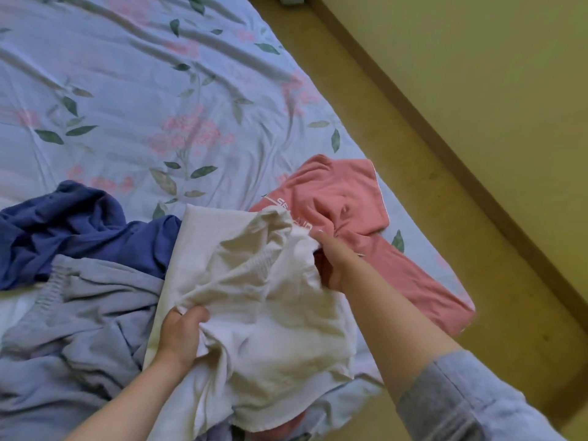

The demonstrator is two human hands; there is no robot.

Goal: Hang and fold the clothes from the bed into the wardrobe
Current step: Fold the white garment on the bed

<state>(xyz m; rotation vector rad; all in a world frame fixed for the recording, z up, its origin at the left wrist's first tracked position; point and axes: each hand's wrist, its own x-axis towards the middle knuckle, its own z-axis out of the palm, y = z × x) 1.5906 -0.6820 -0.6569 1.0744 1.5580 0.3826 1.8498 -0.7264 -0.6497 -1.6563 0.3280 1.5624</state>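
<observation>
A crumpled cream-white garment (pixel 254 281) lies on the near part of the bed, on top of other clothes. My left hand (pixel 179 337) grips a bunch of its fabric at the near left side. My right hand (pixel 331 262) grips its far right edge, fingers tucked into the cloth. A pink T-shirt with white lettering (pixel 350 211) is spread to the right, partly under the white garment. A dark blue garment (pixel 79 224) sits bunched at the left, and a grey one with an elastic waistband (pixel 86 313) lies in front of it.
The bed (pixel 143 90) has a light blue sheet with pink flowers and green leaves, wrinkled and bare farther away. Its right edge runs diagonally beside a tan floor (pixel 477 233) with a wooden skirting board (pixel 445 128) and a yellow wall.
</observation>
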